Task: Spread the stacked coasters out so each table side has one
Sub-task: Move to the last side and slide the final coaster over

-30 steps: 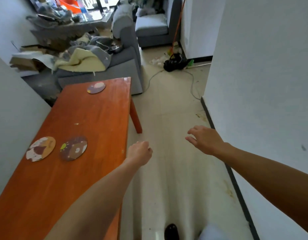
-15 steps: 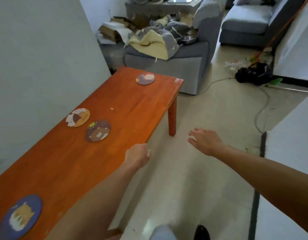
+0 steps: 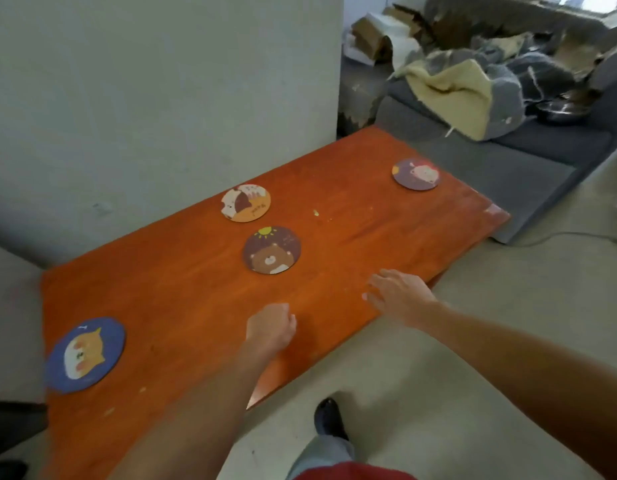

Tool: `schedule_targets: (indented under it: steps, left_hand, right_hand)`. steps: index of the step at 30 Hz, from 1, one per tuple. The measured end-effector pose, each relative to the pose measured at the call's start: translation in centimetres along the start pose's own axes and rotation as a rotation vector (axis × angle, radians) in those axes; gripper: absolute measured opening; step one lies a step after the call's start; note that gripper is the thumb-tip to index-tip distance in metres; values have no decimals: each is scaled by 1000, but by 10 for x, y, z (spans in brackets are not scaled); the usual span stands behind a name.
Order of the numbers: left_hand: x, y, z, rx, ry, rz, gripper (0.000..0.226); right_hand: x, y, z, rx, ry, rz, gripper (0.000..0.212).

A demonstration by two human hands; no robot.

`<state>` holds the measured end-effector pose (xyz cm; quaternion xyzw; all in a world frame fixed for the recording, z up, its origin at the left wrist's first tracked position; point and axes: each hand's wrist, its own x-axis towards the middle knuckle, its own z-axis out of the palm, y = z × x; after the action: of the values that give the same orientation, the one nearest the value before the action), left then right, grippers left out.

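Four coasters lie apart on the table [image 3: 182,299]: blue [image 3: 86,355] lower left, orange [image 3: 245,203] and brown [image 3: 272,250] centre, purple [image 3: 416,174] upper right. Left hand [image 3: 272,329] fisted, empty; right hand [image 3: 399,294] spread wide, now above the tabletop rather than the floor.

- Soft, even daylight — brightest toward 1 o'clock, where a pale surface [image 3: 591,3] glares white.
- Faint shadow lies under the left hand [image 3: 270,329] on the table [image 3: 196,289].
- Slight motion blur throughout; straight edges bow toward the frame's borders — wide-angle distortion.
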<state>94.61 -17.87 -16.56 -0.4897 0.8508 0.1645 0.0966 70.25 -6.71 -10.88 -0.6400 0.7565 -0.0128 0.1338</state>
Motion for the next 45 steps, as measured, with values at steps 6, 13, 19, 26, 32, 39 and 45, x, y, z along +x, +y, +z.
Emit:
schedule_targets:
  steps: [6,13,19,26,32,39,45]
  left_hand:
    - [43,-16,0,-113,-8,-75,25]
    - [54,-33,13,-194,32,-236,23]
    - [55,-26,16,-156,112,-387,30]
    - [62,-10,11,-90,169,-349,32]
    - [27,30,58,-196,50,-575,41]
    - [25,28,81,-131,30,-613,56]
    - [19,25,102,-71,105,-635,70]
  right_hand:
    - [88,2,-11,-41,-109,-60,39]
    - [188,-18,13,-53,-254,-161,42]
    - [270,-33,18,31,-229,-136,45]
    - [308,-29,4,188,-155,340,74]
    - [291,-47,60,304,-344,204,40]
    - [280,-41,71,750,-349,207,13]
    - [239,-13,68,965,-514,309,16]
